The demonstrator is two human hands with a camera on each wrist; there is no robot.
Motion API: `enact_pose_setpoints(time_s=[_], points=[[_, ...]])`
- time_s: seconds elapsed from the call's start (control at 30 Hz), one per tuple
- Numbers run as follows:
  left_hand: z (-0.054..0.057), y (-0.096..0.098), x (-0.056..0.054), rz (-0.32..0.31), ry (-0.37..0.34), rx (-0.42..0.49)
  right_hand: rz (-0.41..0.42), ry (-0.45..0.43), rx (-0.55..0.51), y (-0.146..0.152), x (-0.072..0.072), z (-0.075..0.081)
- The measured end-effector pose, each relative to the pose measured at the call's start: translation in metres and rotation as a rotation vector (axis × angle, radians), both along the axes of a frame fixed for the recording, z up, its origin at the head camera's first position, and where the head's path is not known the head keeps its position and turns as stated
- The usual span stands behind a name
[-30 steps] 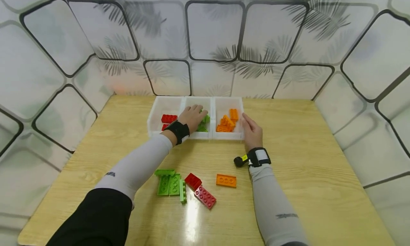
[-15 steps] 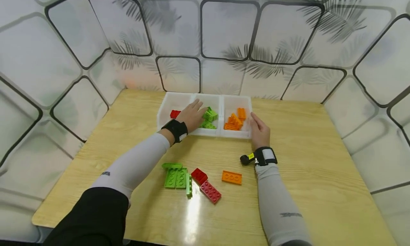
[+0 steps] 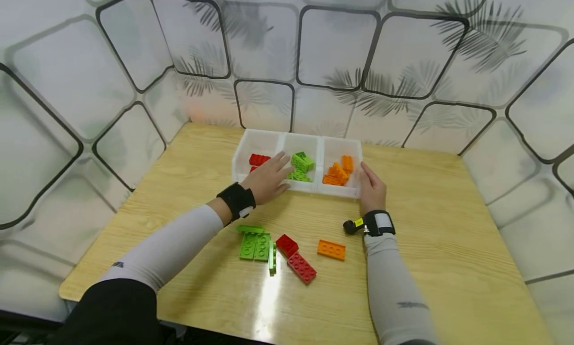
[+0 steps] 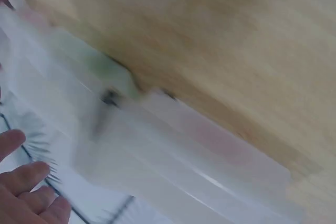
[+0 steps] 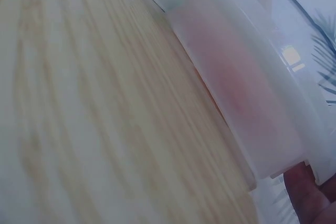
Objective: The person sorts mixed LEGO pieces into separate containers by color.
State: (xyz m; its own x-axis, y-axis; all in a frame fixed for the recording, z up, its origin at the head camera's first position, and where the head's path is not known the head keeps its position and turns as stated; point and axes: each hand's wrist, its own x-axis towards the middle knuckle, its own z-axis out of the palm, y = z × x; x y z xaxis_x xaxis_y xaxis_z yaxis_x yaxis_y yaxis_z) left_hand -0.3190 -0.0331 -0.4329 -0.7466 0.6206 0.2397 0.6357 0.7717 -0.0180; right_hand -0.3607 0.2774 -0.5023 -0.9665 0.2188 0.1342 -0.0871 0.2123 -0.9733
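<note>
A white three-compartment box (image 3: 339,191) stands toward the back of the table, holding red bricks (image 3: 259,159), green bricks (image 3: 303,161) and orange bricks (image 3: 339,174) in separate compartments. My left hand (image 3: 268,179) hovers over its front edge with fingers spread, holding nothing. Its fingers (image 4: 29,174) also show at the lower left of the left wrist view, which is blurred. At the box's right end, my right hand (image 3: 373,189) grips the side wall. In the right wrist view the fingers (image 5: 310,195) wrap the box's end beside the frosted wall.
Nearer me on the table (image 3: 430,265) lie several green bricks (image 3: 254,246), two red bricks (image 3: 302,268) touching end to end, and one orange brick (image 3: 331,250). A patterned curtain (image 3: 341,46) surrounds the table's back and sides.
My left hand has drawn back from the green compartment toward the front edge, uncovering the green bricks. The right hand stays at the box's end. The head view has shifted.
</note>
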Motion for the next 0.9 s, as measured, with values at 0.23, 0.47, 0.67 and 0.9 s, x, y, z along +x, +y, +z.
enact_pose_setpoints(time_s=[0.23,0.47,0.67,0.9], points=[[0.005,0.011,0.064,-0.195,-0.190,-0.029,-0.012,-0.010,0.009,0.000,0.001,0.001],[0.004,0.022,0.103,-0.274,-0.437,-0.134,-0.016,-0.006,0.012,0.001,0.001,0.000],[-0.007,0.028,0.105,-0.313,-0.488,-0.153,-0.027,-0.004,-0.008,0.000,-0.001,0.001],[-0.012,0.028,0.094,-0.270,-0.464,-0.062,-0.029,-0.001,-0.021,-0.002,-0.001,0.002]])
